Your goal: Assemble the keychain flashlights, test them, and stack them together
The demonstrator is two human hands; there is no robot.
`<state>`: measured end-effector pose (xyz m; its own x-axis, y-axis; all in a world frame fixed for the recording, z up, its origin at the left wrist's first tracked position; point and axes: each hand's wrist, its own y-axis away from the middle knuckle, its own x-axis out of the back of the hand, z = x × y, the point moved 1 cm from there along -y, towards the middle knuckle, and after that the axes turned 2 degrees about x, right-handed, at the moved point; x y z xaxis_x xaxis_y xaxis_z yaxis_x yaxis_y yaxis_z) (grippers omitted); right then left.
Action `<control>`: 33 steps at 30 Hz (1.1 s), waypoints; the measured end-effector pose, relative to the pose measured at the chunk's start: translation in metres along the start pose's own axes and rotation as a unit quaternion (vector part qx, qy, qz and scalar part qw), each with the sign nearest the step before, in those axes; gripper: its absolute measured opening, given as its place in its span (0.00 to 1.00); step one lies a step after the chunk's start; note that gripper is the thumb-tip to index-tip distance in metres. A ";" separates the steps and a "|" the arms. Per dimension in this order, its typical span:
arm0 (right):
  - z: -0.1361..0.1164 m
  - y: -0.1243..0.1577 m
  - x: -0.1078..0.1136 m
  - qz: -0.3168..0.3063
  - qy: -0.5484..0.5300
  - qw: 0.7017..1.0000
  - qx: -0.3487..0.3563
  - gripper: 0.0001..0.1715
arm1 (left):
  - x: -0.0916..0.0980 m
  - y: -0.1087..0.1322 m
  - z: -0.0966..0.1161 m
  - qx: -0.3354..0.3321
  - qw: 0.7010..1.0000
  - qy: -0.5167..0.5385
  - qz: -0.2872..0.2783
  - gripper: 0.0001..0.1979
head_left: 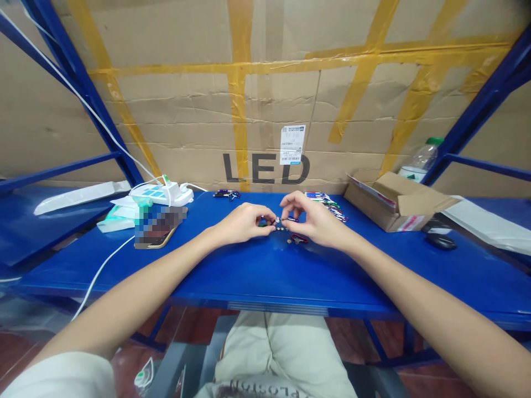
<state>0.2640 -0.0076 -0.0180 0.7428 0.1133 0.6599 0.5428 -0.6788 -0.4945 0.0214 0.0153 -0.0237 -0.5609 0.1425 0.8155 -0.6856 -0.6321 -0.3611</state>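
My left hand [254,222] pinches a small piece with a shiny round end between thumb and fingertips, just above the blue tabletop. Close beside it, my right hand [307,220] has thumb and forefinger together at a dark small part too tiny to name. Below the fingertips lie several small round silver discs [279,229], like button cells. A red carabiner clip [299,239] rests near the right hand, with another disc [289,241] beside it. Behind the right hand is a pile of coloured metal tubes with clips [338,211], partly hidden.
Dark clipped tubes [227,194] lie at the back. To the left are a phone [160,232], a tissue pack [118,218] and a white power strip [160,192]. On the right stand an open cardboard box [394,202], a black mouse [440,241] and a green-capped bottle [423,157].
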 end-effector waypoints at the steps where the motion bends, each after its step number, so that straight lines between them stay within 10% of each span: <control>1: 0.000 0.000 -0.001 0.004 -0.004 1.000 0.005 0.19 | 0.000 0.000 0.001 -0.006 1.000 -0.002 -0.001 0.09; 33: 0.000 0.001 0.002 -0.008 0.062 0.998 0.006 0.17 | -0.002 0.001 0.000 -0.016 1.000 -0.026 0.005 0.07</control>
<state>0.2663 -0.0077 -0.0169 0.6798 0.0323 0.7327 0.5594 -0.6689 -0.4896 0.0219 0.0145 -0.0253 -0.5433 0.0956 0.8341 -0.6953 -0.6080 -0.3832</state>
